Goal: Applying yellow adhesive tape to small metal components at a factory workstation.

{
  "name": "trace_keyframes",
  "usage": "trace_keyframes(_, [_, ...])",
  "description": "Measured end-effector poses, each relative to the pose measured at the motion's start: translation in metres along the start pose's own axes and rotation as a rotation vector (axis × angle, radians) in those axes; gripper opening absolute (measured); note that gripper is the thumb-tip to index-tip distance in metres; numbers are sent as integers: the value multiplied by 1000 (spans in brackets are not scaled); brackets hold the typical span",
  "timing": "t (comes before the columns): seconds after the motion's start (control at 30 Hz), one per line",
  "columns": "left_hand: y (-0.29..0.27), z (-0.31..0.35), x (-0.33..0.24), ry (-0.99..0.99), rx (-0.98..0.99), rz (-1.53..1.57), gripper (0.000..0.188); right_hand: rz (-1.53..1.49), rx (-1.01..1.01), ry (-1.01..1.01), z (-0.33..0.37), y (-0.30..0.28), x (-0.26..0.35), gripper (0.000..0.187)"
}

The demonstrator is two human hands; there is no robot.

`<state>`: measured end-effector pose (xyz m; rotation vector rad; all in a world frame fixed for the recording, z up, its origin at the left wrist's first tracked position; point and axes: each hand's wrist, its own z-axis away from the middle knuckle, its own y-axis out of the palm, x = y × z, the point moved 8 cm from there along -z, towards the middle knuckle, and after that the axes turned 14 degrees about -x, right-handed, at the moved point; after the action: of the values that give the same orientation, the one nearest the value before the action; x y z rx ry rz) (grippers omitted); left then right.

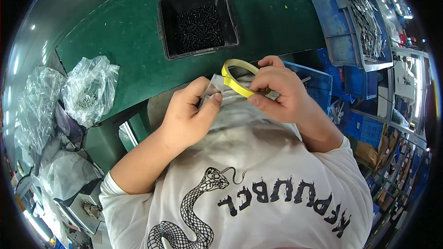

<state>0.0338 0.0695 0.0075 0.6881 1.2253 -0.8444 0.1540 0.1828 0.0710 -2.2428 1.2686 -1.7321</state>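
In front of my chest, my right hand (pixel 282 90) pinches a narrow roll of yellow tape (pixel 236 86), which stands out to the left of the fingers. My left hand (pixel 187 113) is closed on a small clear plastic bag (pixel 214 84), gripping it between thumb and bent fingers. The far left side of the tape roll meets the bag's upper edge; whether a strip is stuck there I cannot make out. Beyond my hands, a black bin (pixel 167 23) on the green table (pixel 134 37) holds many small black cylindrical pieces (pixel 198 28).
Crumpled clear plastic bags (pixel 90 90) lie at the table's left edge. At the far right stands a blue crate (pixel 339 23) full of thin metal strips (pixel 362 18). A lower blue crate (pixel 316 80) sits beside my right forearm. Shelving with assorted goods (pixel 392 157) lines the right.
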Motion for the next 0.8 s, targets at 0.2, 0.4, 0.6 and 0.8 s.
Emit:
trace_keyframes(0.2, [-1, 0, 7, 26, 12, -78, 15, -3, 4, -2, -1, 2, 1, 13])
trace_keyframes(0.4, [-1, 0, 4, -21, 7, -61, 30, 1, 11, -8, 0, 4, 3, 14])
trace_keyframes(0.6, [0, 0, 8, -163, -7, -22, 38, 12, 3, -30, 0, 7, 8, 14])
trace_keyframes(0.8, [-2, 0, 9, -220, -42, -8, 43, 34, -19, -59, -1, 9, 14, 14])
